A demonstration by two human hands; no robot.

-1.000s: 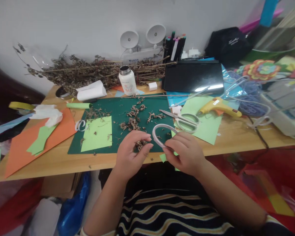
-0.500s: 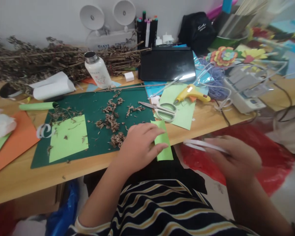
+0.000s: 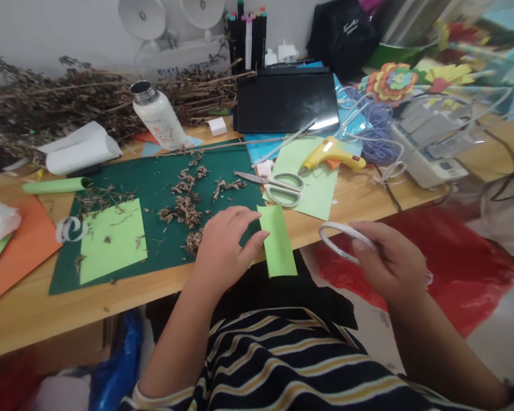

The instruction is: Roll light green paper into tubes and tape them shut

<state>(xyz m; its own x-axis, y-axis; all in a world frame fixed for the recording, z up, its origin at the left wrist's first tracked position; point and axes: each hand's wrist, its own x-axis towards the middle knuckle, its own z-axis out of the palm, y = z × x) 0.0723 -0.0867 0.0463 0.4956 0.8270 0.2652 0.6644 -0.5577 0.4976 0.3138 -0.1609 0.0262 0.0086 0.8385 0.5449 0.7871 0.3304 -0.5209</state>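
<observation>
A narrow white ring that looks like a thin roll of tape [image 3: 342, 228] is gripped between the thumb and fingers of my right hand [image 3: 392, 260], off the table's front edge. My left hand [image 3: 225, 245] is over the cutting mat, palm down, thumb and fingers apart. Its fingertips are at the left edge of a folded light-green paper strip [image 3: 279, 242], which juts past the table edge; whether they touch it I cannot tell. Grey-handled scissors [image 3: 285, 189] lie just behind the strip. Dried leaves [image 3: 187, 211] are scattered on the green mat [image 3: 163, 171], partly hidden behind my left hand.
A yellow glue gun [image 3: 332, 155] rests on green paper. Behind are a black tablet-like panel [image 3: 286, 101], an uncapped white bottle [image 3: 160, 120] and dried stalks [image 3: 81, 103]. A power strip [image 3: 428, 162] with cables sits right. A red plastic bag [image 3: 462, 268] is below the table.
My right hand has turned the white ring so that its round opening shows more. My left hand's fingers have drawn back from over the green strip to its left edge. The view has shifted slightly.
</observation>
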